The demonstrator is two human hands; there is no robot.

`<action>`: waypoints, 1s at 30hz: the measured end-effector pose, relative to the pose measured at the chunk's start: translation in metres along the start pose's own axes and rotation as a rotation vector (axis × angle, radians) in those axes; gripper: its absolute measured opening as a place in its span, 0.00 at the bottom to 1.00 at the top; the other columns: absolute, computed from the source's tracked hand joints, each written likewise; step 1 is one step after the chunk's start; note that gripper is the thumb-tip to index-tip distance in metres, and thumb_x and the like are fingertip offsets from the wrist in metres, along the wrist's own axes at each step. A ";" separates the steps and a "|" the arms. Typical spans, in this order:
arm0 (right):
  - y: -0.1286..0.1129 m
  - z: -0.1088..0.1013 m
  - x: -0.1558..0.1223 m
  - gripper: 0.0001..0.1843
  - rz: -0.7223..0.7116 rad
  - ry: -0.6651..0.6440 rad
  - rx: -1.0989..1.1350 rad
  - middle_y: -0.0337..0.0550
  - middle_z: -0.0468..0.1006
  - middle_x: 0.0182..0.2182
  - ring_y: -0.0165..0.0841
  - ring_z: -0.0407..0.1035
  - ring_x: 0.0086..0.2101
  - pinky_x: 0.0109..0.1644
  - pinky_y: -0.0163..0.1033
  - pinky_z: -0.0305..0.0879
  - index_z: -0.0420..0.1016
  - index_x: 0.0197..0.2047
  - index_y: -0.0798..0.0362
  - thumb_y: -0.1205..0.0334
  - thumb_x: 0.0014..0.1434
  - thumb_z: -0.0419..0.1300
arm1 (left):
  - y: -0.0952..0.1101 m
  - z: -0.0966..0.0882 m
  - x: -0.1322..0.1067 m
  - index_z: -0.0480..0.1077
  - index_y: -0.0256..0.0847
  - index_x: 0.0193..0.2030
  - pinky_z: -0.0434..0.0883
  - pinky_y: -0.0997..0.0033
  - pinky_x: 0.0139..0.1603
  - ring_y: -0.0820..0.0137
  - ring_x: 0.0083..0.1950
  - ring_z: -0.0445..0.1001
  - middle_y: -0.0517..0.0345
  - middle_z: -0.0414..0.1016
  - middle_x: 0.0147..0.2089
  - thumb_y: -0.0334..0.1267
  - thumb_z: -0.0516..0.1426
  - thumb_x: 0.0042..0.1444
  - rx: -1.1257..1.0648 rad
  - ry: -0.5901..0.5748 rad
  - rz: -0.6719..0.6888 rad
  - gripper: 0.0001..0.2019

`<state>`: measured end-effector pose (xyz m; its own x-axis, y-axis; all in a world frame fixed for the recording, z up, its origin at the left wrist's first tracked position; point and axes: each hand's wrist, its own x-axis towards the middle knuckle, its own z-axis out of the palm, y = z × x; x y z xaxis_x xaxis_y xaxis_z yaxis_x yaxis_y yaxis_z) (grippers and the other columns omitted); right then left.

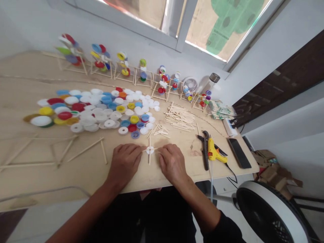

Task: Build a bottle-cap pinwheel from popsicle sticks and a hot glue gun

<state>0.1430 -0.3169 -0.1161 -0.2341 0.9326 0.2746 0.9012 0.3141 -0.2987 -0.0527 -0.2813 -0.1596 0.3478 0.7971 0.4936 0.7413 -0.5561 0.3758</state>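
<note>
Left fingers point(139, 150) and right fingers point(164, 151) tight on a stick cross point(150, 158), lettering point(220, 32) on green print point(217, 42) outside illegible.

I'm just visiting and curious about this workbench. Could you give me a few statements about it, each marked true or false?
1. The left hand and the right hand have their fingers at opposite sides of a small stick cross. True.
2. The glue gun is in the right hand. False: it lies on the table, to the right of that hand.
3. The phone lies to the right of the glue gun. True.
4. All the caps are white. False: many are, but others are red, blue or yellow.
5. The pile of sticks lies to the left of the caps. False: it lies to their right.
</note>
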 end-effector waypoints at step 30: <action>-0.024 0.018 -0.006 0.21 -0.110 -0.050 -0.122 0.55 0.72 0.59 0.46 0.63 0.57 0.61 0.53 0.58 0.68 0.64 0.54 0.60 0.70 0.55 | 0.009 -0.003 -0.017 0.78 0.44 0.42 0.66 0.53 0.46 0.56 0.41 0.76 0.51 0.81 0.36 0.36 0.51 0.63 0.009 -0.016 -0.096 0.13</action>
<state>0.1165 -0.3270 -0.1268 -0.3485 0.9025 0.2530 0.9060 0.3935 -0.1559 -0.0541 -0.3006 -0.1624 0.2836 0.8505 0.4430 0.7768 -0.4746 0.4138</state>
